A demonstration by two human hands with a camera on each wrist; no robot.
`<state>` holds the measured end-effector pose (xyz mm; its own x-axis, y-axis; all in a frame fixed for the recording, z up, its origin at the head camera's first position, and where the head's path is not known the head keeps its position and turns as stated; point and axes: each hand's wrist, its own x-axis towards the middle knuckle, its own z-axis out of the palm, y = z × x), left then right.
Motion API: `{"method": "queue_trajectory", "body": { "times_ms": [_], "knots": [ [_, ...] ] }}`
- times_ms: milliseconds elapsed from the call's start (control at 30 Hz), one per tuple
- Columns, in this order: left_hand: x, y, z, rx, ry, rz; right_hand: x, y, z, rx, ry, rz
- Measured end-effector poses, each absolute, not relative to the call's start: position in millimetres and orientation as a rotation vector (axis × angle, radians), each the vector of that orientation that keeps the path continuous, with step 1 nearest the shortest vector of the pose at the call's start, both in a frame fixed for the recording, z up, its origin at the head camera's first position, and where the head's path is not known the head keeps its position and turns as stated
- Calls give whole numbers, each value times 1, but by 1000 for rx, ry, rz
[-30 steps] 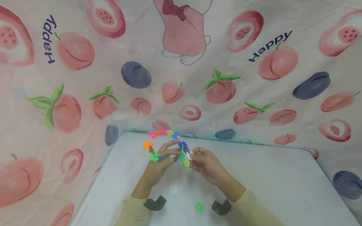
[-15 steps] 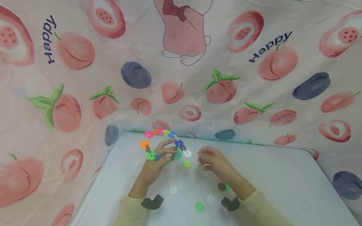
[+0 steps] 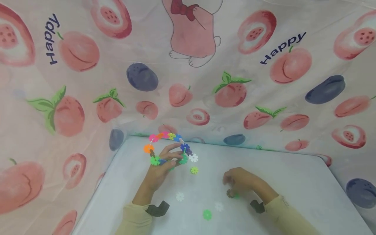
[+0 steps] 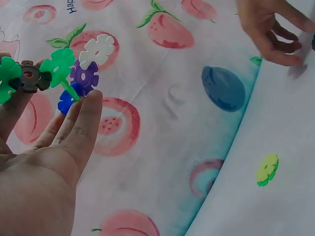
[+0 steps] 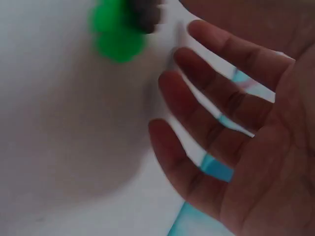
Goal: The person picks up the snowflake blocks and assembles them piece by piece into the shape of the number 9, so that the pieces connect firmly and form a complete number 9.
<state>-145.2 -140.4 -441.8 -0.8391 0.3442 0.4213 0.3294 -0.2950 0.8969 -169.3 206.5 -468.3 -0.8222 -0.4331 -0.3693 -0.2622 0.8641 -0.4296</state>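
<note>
My left hand (image 3: 160, 173) holds a loop of linked snowflake discs (image 3: 148, 148) above the table, its thumb and fingers gripping the lower side. Pink, orange, yellow, blue, green and brown discs make up this loop. At its right end sits a white disc (image 4: 96, 51), joined beside a purple one (image 4: 84, 77) in the left wrist view. My right hand (image 3: 241, 180) hovers palm down with bent fingers, nothing between them. Just below its fingertips lie a brown disc (image 3: 230, 193) and a green disc (image 5: 118, 34), overlapping; the right wrist view blurs them.
Loose on the white table (image 3: 282, 195) lie a yellow-green disc (image 3: 194, 170), a bright green disc (image 3: 207, 214) and two pale white discs, one near the left wrist (image 3: 180, 196) and another (image 3: 218, 206) farther right. A fruit-print cloth (image 3: 205, 81) rises behind the table.
My right hand has let go of the white disc on the loop and moved right and down to the brown and green discs. My left hand has shifted slightly left with the loop.
</note>
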Motion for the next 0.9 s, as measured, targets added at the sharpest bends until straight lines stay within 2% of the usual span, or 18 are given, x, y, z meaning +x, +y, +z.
{"method": "queue_trajectory", "body": {
  "times_ms": [367, 567, 900],
  "knots": [
    [-147, -140, -446, 899, 1822, 2378, -164, 213, -485, -724, 2544, -560],
    [-146, -138, -447, 869, 1877, 2331, -167, 206, -486, -683, 2596, -616],
    [-146, -138, -448, 871, 1908, 2309, -168, 182, -467, -777, 2726, -944]
  ]
}}
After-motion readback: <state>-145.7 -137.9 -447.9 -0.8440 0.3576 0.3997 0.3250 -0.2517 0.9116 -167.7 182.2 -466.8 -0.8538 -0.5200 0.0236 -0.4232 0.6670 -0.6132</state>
